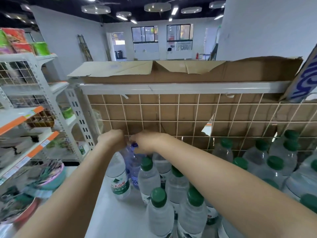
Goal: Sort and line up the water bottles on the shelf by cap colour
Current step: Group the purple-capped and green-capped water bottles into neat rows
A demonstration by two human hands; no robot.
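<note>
Bottles point(148, 176) with green caps crowd the shelf point(109, 213), and at its back-left corner both hands, left point(112, 140) and right point(145, 142), grip the blue-capped bottle point(133, 162), best lifted straight up to clear its neighbours.

Both bare arms reach forward to the blue cap point(134, 145). The left hand point(112, 139) curls just left of it. The right hand point(145, 141) grips it from the right.
</note>
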